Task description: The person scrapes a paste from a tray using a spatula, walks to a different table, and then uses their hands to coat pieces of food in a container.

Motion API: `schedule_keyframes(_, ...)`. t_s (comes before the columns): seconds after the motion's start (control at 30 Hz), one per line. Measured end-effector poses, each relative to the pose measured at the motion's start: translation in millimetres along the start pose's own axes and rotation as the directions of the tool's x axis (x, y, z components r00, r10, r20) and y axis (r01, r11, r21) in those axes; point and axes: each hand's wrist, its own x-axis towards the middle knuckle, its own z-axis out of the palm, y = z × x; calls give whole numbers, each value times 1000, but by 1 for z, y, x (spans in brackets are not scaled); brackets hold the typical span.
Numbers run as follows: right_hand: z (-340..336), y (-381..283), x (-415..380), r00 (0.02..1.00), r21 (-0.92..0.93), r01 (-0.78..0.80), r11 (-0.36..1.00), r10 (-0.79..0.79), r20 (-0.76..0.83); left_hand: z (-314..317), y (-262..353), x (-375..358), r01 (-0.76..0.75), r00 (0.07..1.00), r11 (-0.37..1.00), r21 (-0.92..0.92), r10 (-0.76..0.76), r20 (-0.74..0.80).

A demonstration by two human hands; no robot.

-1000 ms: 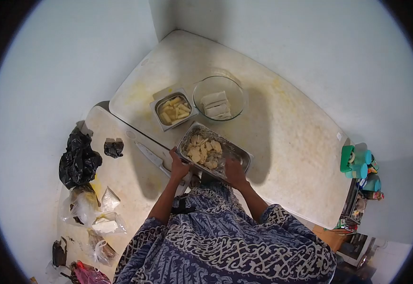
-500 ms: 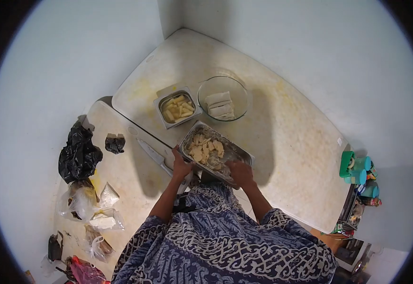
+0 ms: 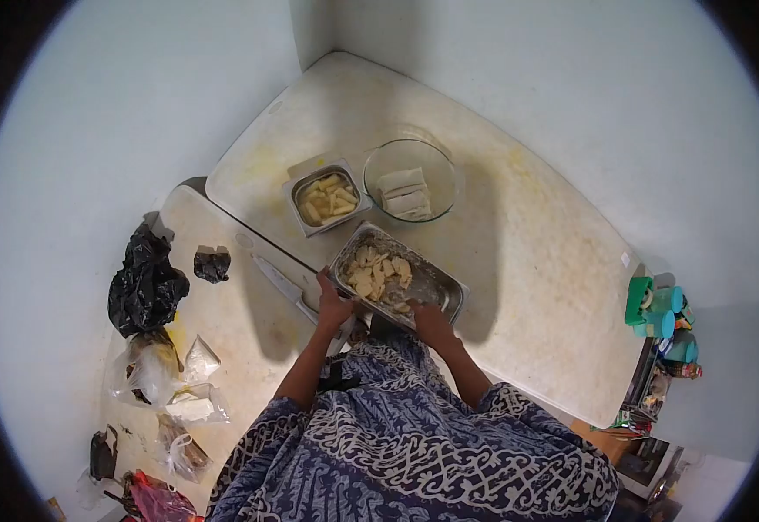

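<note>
A rectangular metal pan (image 3: 451,294) is tilted at the near edge of the table, with pale beige dough (image 3: 372,277) lying in broken lumps on its left side. My left hand (image 3: 334,306) grips the pan's near left corner, its thumb up by the rim. Inside the near right part of the pan is my right hand (image 3: 433,325), fingers curled down against a bit of dough; the fingertips are partly hidden. Smears of dough coat the pan's inner walls. A knife (image 3: 282,283) lies on the table left of my left hand.
Beyond the pan stand a small metal container (image 3: 312,228) of pale yellow sticks and a glass bowl (image 3: 442,209) holding white folded slabs (image 3: 406,193). Black plastic bags (image 3: 146,285) and clear bags (image 3: 151,370) sit at left. Turquoise-lidded jars (image 3: 655,324) stand at the right edge.
My right hand has shifted slightly left and down within the pan, over the dough. My left hand holds the same corner, and the pan has barely moved.
</note>
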Motion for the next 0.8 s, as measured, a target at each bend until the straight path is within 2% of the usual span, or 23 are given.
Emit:
schedule_keyframes(0.03, -12, -1, -6, 998, -19, 42, 999, -41, 46, -1, 1, -1, -3, 1000, 1000, -17, 3, 7)
schedule_keyframes(0.13, -40, 7, -16, 994, -25, 108, 994, -108, 10, 0, -1, 2, -32, 999, 999, -39, 33, 25)
schedule_keyframes(0.2, -65, 3, -20, 999, 7, -46, 999, 46, 9, 2, -9, 6, -65, 998, 998, -11, 65, 19)
schedule_keyframes(0.23, -74, 1, -21, 993, 22, -122, 992, 122, 10, 1, -10, 7, -34, 999, 999, -24, 34, 36)
schedule_keyframes(0.33, -82, 8, -27, 989, 38, -146, 989, 147, -32, -2, -1, 3, 24, 997, 998, -58, -20, 70)
schedule_keyframes(0.4, -82, 10, -29, 986, 97, -157, 983, 162, -43, -5, 11, -3, 1, 998, 997, -80, 4, 63)
schedule_keyframes(0.5, -86, 2, -29, 988, 118, -145, 982, 150, -40, 7, -18, 10, -128, 992, 991, -41, 127, -23)
schedule_keyframes(0.6, -82, -3, -26, 989, 120, -138, 983, 142, -26, 6, -23, 10, -136, 990, 991, -3, 136, -32)
schedule_keyframes(0.73, -69, -5, -17, 991, 267, -104, 958, 123, -57, 2, -16, 8, 32, 998, 997, -68, -28, 58)
schedule_keyframes(0.8, -56, -8, -13, 979, 246, -13, 969, 62, -194, 2, -15, 8, 49, 997, 995, -84, -43, 67)
